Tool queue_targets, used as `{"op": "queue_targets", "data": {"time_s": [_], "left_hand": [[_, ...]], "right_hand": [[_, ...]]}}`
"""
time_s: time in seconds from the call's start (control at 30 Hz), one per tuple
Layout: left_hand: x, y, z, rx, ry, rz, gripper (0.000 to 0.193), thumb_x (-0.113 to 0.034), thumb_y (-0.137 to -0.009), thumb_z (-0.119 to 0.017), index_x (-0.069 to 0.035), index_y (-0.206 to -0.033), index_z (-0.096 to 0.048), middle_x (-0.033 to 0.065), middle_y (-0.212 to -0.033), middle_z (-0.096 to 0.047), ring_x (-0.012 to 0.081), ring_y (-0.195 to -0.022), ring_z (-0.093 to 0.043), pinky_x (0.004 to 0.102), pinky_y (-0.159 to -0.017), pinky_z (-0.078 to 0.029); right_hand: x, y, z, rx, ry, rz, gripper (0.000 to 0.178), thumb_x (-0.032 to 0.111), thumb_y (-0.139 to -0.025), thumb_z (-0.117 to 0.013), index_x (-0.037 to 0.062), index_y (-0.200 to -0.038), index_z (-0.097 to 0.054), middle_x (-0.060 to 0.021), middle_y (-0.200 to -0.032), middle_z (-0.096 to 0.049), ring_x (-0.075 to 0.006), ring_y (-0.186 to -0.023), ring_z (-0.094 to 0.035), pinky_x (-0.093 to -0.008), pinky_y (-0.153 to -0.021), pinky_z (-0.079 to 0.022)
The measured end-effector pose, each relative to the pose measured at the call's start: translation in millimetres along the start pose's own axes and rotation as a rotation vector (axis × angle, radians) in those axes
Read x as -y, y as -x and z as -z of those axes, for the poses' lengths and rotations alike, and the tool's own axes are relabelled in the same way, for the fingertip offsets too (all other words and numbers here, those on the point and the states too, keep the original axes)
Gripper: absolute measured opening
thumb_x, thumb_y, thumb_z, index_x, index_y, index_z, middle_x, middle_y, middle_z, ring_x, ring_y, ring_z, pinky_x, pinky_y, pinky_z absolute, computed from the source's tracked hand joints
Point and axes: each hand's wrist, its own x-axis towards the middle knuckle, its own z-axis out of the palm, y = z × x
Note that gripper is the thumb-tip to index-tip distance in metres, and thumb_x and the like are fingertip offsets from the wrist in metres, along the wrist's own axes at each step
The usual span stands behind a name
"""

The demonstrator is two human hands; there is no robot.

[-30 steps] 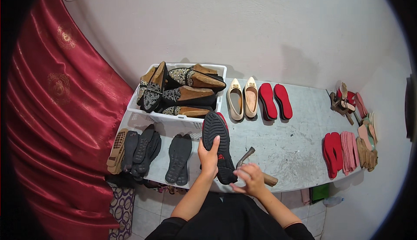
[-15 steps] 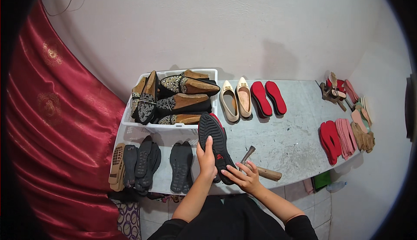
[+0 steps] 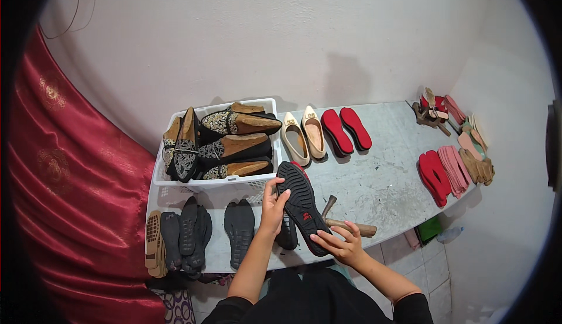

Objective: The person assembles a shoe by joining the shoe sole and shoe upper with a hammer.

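Note:
A black ridged shoe sole (image 3: 297,198), with red showing along its far edge, is held tilted over the front of the table, its tread facing me. My left hand (image 3: 273,210) is closed on its left edge, thumb on the tread and fingers behind. At the heel end my right hand (image 3: 342,245) grips the sole's lower edge, some fingers lifted. Another black sole (image 3: 287,233) lies partly hidden behind the held one and my left forearm. Just beyond my right hand rests a hammer (image 3: 363,230) with a wooden handle.
A white crate (image 3: 219,181) of decorated shoes on wooden lasts stands back left. Black soles (image 3: 239,230) and tan soles (image 3: 154,245) line the front left. Cream flats (image 3: 294,139) and red-topped soles (image 3: 338,130) sit behind. Red insoles (image 3: 432,177) and pink insoles (image 3: 453,169) lie right.
The sole has come slightly lower and tilts more, both hands still on it. My left fingers have shifted on its edge, and the whole view has turned a little.

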Motion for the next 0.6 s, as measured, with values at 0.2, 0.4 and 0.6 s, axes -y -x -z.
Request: {"op": "queue_targets", "data": {"time_s": [0.2,0.4,0.6], "left_hand": [[-19,-12,14,0.416,-0.003,0.025,0.057,0.009,-0.071,-0.044,-0.010,-0.124,-0.032,0.0051,-0.091,-0.059,0.0072,-0.079,-0.055,0.0178,-0.063,-0.039],[-11,-32,7,0.379,-0.499,-0.234,0.041,0.009,-0.067,-0.061,-0.010,-0.104,-0.056,0.0069,-0.102,-0.055,0.0109,-0.085,-0.055,0.0237,-0.069,-0.043],[-19,-41,-20,0.271,-1.134,-0.702,0.033,0.003,-0.062,-0.063,-0.012,-0.091,-0.061,0.0090,-0.109,-0.052,0.0275,-0.105,-0.050,0.0336,-0.091,-0.039]], "right_hand": [[-9,1,23,-0.044,0.029,-0.051,0.031,0.025,-0.075,-0.060,0.0324,-0.105,-0.066,0.0172,-0.107,-0.058,-0.0090,-0.094,-0.046,-0.0368,-0.096,-0.030],[-9,-1,48,-0.049,0.030,-0.103,0.028,0.027,-0.073,-0.062,0.0317,-0.100,-0.068,0.0192,-0.103,-0.060,-0.0094,-0.093,-0.045,-0.0375,-0.097,-0.028],[-19,3,56,-0.028,-0.029,-0.212,0.033,0.024,-0.069,-0.065,0.0293,-0.102,-0.068,0.0144,-0.101,-0.063,-0.0105,-0.090,-0.047,-0.0365,-0.095,-0.030]]}}
